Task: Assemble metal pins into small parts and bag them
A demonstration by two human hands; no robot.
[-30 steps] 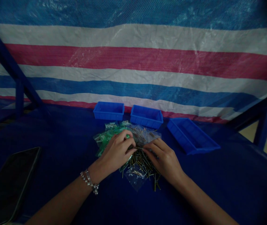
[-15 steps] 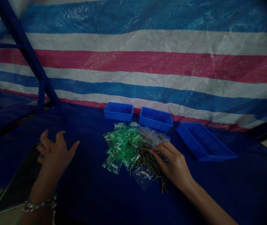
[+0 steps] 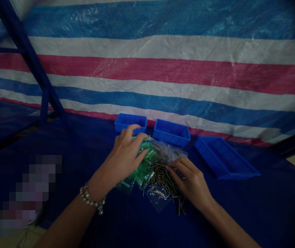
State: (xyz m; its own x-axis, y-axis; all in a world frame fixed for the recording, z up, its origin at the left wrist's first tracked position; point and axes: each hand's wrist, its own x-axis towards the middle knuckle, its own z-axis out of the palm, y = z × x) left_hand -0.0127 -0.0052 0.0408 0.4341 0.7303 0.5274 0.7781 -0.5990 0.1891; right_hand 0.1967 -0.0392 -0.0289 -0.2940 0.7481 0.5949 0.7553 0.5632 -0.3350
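Note:
My left hand (image 3: 128, 151), a beaded bracelet on its wrist, is over the heap of small green plastic packets (image 3: 143, 172). Its fingers are spread and hold nothing. At the right side of a pile of thin brass-coloured metal rods (image 3: 164, 177), the thumb and fingers of my right hand (image 3: 191, 179) are drawn together. What lies between those fingertips, if anything, is hidden. Behind the rods lies a clear plastic bag (image 3: 168, 150) with small pieces in it. A small clear packet (image 3: 159, 198) rests in front of the pile.
Two blue bins (image 3: 130, 119) (image 3: 171, 132) stand behind the heap, against a striped tarp (image 3: 163, 69). A third blue bin (image 3: 226, 160) sits at the right, set at a slant. At the left are a blue metal post (image 3: 33, 65) and a pixelated flat object (image 3: 30, 196).
My left hand has moved right, from above the dark flat object to over the green packets. My right hand has stayed at the rods. The flat object at left now appears pixelated.

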